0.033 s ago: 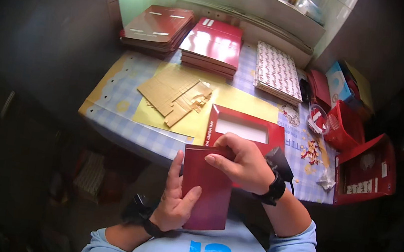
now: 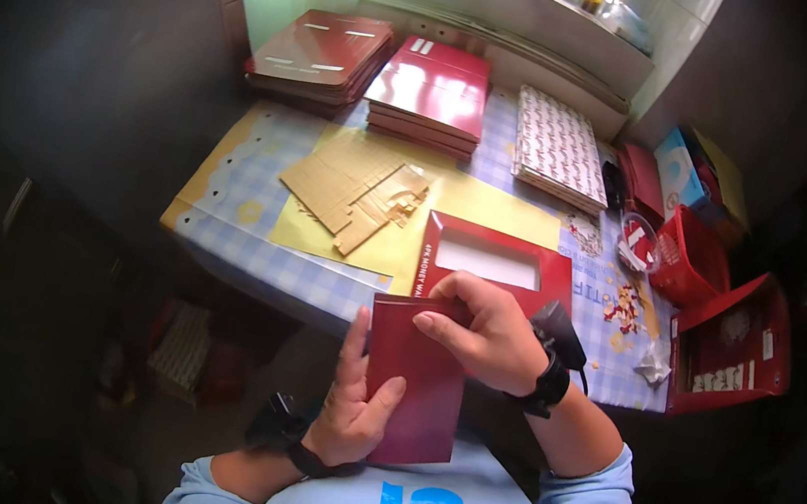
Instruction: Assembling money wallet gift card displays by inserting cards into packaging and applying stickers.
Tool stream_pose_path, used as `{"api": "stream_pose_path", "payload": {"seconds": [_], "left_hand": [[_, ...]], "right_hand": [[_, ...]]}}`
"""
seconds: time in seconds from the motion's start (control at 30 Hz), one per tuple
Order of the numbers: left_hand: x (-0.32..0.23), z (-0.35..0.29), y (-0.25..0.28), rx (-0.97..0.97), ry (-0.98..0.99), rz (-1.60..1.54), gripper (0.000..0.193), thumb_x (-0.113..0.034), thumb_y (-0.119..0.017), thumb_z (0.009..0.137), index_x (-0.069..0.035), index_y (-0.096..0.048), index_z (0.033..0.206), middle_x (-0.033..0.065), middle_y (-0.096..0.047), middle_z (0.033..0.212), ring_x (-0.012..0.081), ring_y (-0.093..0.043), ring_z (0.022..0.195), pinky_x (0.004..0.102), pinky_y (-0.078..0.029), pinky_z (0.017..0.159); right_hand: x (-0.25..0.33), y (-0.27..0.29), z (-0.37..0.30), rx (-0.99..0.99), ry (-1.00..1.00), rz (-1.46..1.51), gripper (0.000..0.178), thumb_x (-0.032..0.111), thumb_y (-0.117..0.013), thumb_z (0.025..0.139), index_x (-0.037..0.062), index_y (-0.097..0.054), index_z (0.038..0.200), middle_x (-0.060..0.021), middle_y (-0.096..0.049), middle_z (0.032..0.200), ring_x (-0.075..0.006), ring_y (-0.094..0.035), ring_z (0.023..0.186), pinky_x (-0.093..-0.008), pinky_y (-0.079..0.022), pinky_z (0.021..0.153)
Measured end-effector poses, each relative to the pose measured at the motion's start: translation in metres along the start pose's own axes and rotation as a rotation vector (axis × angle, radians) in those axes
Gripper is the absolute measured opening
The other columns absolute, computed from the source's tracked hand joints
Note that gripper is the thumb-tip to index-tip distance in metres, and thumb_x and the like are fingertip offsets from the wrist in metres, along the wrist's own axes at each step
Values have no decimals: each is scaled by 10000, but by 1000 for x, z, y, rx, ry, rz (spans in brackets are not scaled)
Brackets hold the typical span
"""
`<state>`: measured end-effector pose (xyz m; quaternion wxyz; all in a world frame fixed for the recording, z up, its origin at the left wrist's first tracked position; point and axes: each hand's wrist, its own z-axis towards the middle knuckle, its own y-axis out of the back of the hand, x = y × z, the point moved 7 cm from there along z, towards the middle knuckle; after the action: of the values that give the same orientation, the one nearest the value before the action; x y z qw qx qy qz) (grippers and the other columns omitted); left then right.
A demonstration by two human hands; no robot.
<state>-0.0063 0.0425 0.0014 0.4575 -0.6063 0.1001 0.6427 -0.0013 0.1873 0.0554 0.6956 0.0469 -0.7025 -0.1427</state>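
A dark red folded card [image 2: 415,389], tall and flat with a layered upper edge, is held upright in front of my chest. Along its left side my left hand [image 2: 356,412] grips it, thumb across the front and the index finger stretched up beside the edge. My right hand [image 2: 482,334] pinches the top right of the card, its thumb on the front and the other fingers curled behind the upper edge. Just beyond lies a red box panel [image 2: 552,270] with a white rectangular window, partly covered by my right hand.
On the checked tablecloth [image 2: 265,149] lie a sheet of tan adhesive pieces [image 2: 346,190], two red card stacks [image 2: 322,51] [image 2: 429,89] and a patterned white stack [image 2: 560,145]. At the right are a clear tub [image 2: 637,242], red basket [image 2: 691,252], small scraps [image 2: 624,309] and an open red box [image 2: 735,343].
The whole view has shifted slightly. Both hands keep the same hold on the folded card.
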Motion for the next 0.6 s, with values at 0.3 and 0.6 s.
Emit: {"api": "stream_pose_path", "payload": {"seconds": [0.3, 0.6], "left_hand": [[5, -23, 24, -51, 225, 139, 392, -35, -505, 957, -40, -505, 1350, 89, -614, 1187, 96, -561, 1019, 243, -460, 882], [-23, 0, 85, -304, 102, 238, 388, -55, -527, 944, -23, -510, 1330, 91, -611, 1186, 120, -565, 1039, 274, -462, 914]], "right_hand": [[19, -23, -6, -68, 319, -487, 259, 43, -663, 830, 57, -673, 1088, -122, -598, 784, -296, -587, 698, -360, -467, 627], [28, -11, 89, -102, 420, -726, 42, 74, -643, 841, 42, -666, 856, -122, -624, 827, -322, -633, 747, -400, -514, 658]]}}
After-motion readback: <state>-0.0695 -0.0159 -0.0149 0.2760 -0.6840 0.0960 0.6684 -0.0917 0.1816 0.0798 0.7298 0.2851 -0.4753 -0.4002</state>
